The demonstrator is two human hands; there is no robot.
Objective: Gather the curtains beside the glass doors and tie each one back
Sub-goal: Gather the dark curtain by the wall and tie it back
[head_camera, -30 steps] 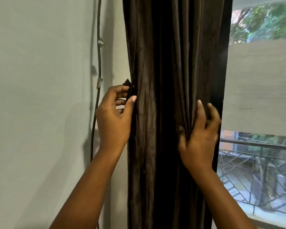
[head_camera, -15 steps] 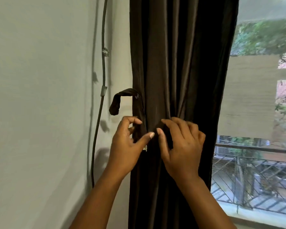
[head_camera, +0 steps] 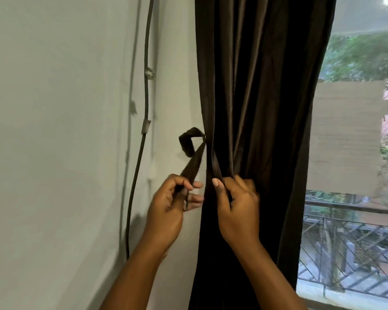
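**Curtain bunched, tie-back in both hands, knot not yet made**

On the far left a dark cable [head_camera: 143, 153] runs down the pale wall [head_camera: 54, 130], held by small clips. Just right of it, a short loop of dark fabric sticks out where the tie-back [head_camera: 194, 157] seems to be fixed at the curtain's edge; the fixing itself is too small to make out.

From that point two strips come down. The left hand [head_camera: 168, 209] has its fingers curled round the left strip, pinching it between thumb and fingertips and holding it out away from the cloth. The right hand [head_camera: 235, 204] grips the other strip, thumb up and pressed along it, fingers closed and tucked against the folds.

The curtain [head_camera: 267, 108] hangs in a tight, narrow column of pleats just beside the glass door [head_camera: 349, 153], which shows a railing and trees outside. So the gathering on this side looks done, I would say. What is left here is the tying itself: the strips are held apart, neither wrapped round the bundle nor crossed. I judge the task perhaps a third along at best, since any other curtain is out of view and I cannot tell its state.
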